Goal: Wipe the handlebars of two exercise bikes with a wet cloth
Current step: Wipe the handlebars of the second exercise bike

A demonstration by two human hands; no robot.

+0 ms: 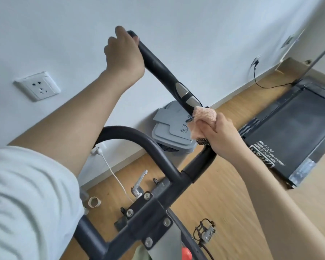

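A black exercise-bike handlebar rises in a long curve from its clamp toward the wall. My left hand grips the bar near its upper end. My right hand grips a pink cloth wrapped around the bar just below a silver sensor plate. A second curved black bar loops lower down to the bike's bolted clamp.
A grey lidded bin stands by the wall behind the bar. A black treadmill lies on the wooden floor at right. The wall carries a white socket and a plugged white cable. A bike pedal shows below.
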